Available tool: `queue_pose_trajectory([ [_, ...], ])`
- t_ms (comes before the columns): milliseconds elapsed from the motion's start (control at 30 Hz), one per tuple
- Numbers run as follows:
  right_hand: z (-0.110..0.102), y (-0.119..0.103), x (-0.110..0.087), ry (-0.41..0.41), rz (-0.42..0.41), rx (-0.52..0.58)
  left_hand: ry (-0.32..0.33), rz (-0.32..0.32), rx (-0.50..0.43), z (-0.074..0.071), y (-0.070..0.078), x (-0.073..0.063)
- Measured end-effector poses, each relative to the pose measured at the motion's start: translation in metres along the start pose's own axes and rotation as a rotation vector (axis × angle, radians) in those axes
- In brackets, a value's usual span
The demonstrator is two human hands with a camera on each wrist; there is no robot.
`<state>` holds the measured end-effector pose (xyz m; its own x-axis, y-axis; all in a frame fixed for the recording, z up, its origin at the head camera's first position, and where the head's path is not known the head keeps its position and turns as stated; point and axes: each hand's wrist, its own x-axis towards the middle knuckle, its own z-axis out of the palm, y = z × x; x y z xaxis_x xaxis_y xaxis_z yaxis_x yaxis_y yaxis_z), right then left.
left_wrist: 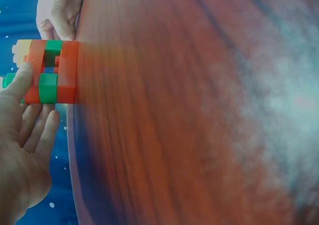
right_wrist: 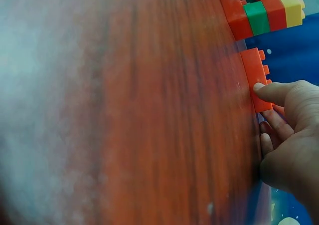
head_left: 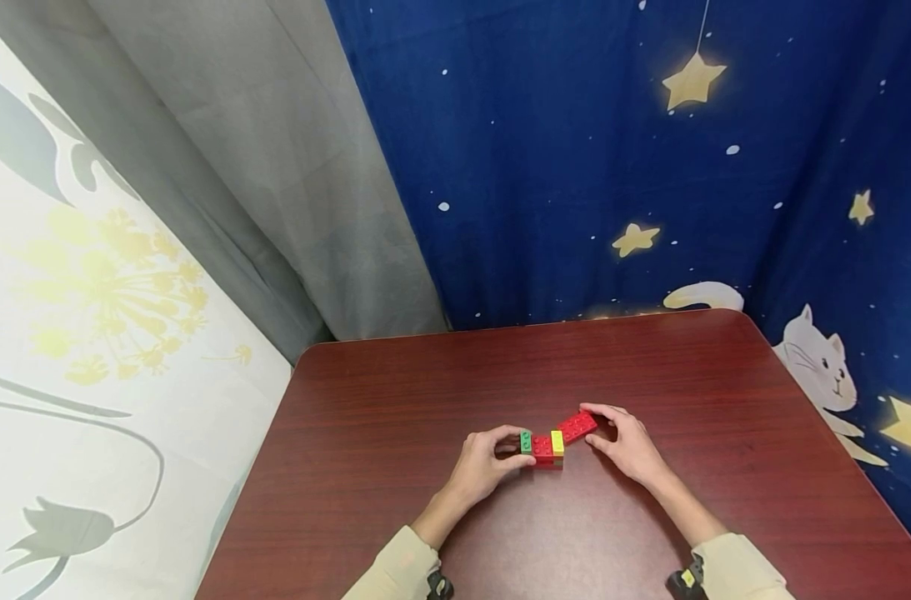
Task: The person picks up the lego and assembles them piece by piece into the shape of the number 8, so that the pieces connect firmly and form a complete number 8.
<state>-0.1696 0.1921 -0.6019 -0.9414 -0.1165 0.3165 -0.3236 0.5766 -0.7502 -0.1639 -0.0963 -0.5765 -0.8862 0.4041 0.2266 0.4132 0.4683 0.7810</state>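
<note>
My left hand (head_left: 476, 467) holds the left end of a small stack of toy building bricks (head_left: 542, 447), thumb in front and fingers behind. In the left wrist view the stack has a red bottom brick (left_wrist: 69, 73), green bricks (left_wrist: 48, 89) above it with a gap between, then another red layer. On top sit a green brick (head_left: 526, 442) at the left and a yellow brick (head_left: 557, 442) at the right. My right hand (head_left: 629, 446) pinches a separate red brick (right_wrist: 255, 78), studs up, between thumb and fingers. This brick lies at an angle on the table, just right of the stack.
The dark red-brown wooden table (head_left: 395, 400) has rounded far corners. A grey curtain (head_left: 290, 167) and a blue star-patterned curtain (head_left: 545, 167) hang behind its far edge. A white patterned curtain (head_left: 125, 433) hangs along the left side.
</note>
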Motion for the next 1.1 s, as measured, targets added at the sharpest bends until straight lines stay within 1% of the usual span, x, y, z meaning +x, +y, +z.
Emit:
queue_pose_trajectory([
  [133,0.0,0.0,0.0,-0.004,0.01,-0.009,0.001,0.003,0.002,0.0,0.001,0.0],
  [300,0.0,0.001,0.0,-0.012,0.017,-0.015,-0.005,-0.009,-0.001,-0.001,0.002,0.0],
  [600,-0.001,0.001,0.0,0.002,-0.015,-0.04,-0.014,-0.033,0.0,-0.002,0.006,-0.001],
  [700,-0.001,-0.001,-0.001,-0.002,0.0,-0.027,-0.016,-0.034,0.003,-0.002,0.006,-0.001],
  [833,-0.005,-0.005,-0.002,-0.007,0.052,0.031,-0.02,-0.031,-0.001,-0.002,0.005,-0.001],
  [1100,-0.009,-0.013,-0.004,-0.017,0.131,0.233,-0.018,-0.027,-0.009,-0.002,0.005,-0.001],
])
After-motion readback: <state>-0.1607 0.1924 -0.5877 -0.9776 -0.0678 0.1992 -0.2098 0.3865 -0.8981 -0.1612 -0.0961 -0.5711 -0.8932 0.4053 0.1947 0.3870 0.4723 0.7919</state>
